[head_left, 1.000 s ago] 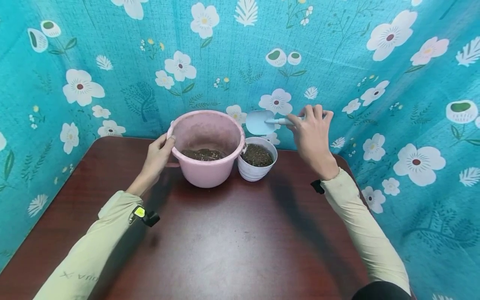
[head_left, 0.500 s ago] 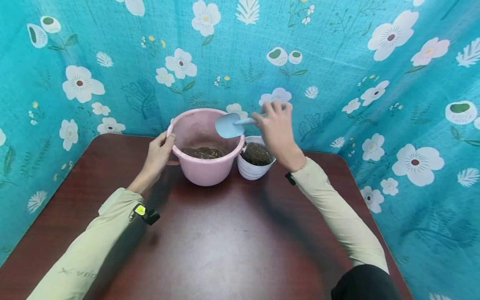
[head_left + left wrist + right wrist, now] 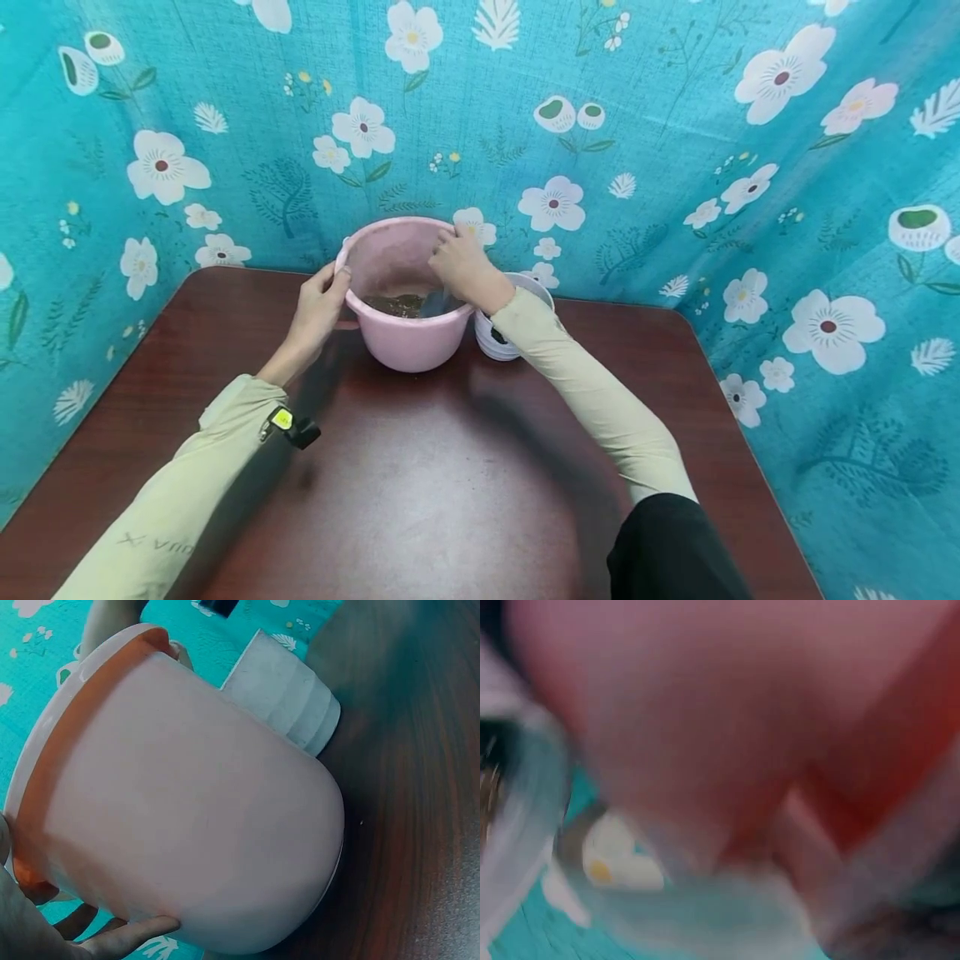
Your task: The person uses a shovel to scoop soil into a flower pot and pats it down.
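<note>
A pink plastic bucket (image 3: 408,348) with dark soil (image 3: 393,305) in its bottom stands at the back of the table. My left hand (image 3: 313,315) grips its left rim; in the left wrist view, fingers also lie against its outer wall. Over the bucket's right rim, my right hand (image 3: 467,267) holds a light blue hand trowel (image 3: 432,305), its blade pointing down inside the bucket near the soil. The handle is mostly hidden by the hand. Close against the bucket's right side is a white ribbed flowerpot (image 3: 281,690), its soil covered by my right forearm. Blur fills the right wrist view.
The dark red-brown wooden table (image 3: 420,467) stretches from the bucket towards me. Behind it and along the right hangs a turquoise floral cloth (image 3: 637,125). A few small specks lie on the tabletop.
My right hand has swung the trowel left from above the flowerpot and down into the bucket, tipping its blade downward. My left hand keeps its grip on the rim.
</note>
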`<act>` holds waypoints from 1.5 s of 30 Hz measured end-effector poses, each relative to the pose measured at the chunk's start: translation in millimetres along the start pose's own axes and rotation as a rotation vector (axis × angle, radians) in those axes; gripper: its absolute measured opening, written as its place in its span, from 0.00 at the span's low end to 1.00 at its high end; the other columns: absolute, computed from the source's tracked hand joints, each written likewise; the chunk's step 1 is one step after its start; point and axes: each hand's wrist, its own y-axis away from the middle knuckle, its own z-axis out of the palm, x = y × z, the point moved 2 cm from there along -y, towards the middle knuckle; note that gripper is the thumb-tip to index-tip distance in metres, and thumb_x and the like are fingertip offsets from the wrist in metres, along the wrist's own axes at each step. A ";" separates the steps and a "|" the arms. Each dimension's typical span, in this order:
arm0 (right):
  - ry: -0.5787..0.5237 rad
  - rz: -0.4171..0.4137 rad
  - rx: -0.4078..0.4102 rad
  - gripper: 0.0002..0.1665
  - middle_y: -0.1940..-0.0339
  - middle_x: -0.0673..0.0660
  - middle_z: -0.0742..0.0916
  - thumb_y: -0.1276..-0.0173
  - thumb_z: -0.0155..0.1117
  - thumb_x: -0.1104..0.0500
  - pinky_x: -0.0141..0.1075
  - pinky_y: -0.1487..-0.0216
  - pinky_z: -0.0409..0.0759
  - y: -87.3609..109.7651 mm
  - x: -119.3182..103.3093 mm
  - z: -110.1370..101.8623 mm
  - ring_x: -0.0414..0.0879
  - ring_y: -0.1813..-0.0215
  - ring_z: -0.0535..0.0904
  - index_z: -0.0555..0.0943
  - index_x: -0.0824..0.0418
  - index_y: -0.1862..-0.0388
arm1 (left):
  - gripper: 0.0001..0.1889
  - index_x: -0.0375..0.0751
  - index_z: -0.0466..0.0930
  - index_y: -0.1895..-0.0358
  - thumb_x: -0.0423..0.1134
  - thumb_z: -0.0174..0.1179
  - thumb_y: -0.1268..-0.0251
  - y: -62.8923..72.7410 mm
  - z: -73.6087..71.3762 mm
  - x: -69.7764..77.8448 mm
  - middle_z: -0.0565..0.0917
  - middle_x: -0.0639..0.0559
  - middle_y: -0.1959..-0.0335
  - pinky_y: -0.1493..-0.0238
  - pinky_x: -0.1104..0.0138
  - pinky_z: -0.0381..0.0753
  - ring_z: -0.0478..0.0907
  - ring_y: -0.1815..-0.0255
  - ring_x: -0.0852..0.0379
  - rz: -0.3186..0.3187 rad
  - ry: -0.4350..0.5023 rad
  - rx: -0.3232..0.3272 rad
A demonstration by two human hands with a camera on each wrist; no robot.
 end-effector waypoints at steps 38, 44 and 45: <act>-0.762 -0.114 0.114 0.13 0.61 0.51 0.92 0.37 0.80 0.50 0.42 0.45 0.74 -10.9 35.2 35.7 0.49 0.53 0.76 0.93 0.53 0.55 | 0.31 0.37 0.65 0.20 0.49 0.44 0.18 -0.3 0.1 0.8 0.73 0.39 0.43 0.64 0.58 0.95 0.78 0.65 0.66 0.009 -0.048 -0.011; -0.849 -0.076 0.160 0.13 0.57 0.51 0.92 0.35 0.79 0.50 0.44 0.43 0.73 -1.8 41.4 34.6 0.49 0.51 0.76 0.93 0.52 0.53 | 0.30 0.36 0.68 0.23 0.50 0.46 0.18 1.2 -1.9 1.1 0.73 0.48 0.55 0.65 0.59 0.94 0.78 0.67 0.67 0.029 -0.056 -0.009; -0.855 -0.072 0.165 0.14 0.55 0.50 0.92 0.35 0.79 0.50 0.44 0.41 0.73 0.1 42.1 34.3 0.48 0.50 0.76 0.93 0.52 0.52 | 0.30 0.36 0.68 0.23 0.50 0.46 0.18 1.6 -2.0 0.3 0.72 0.49 0.57 0.65 0.59 0.94 0.78 0.67 0.67 0.028 -0.054 -0.012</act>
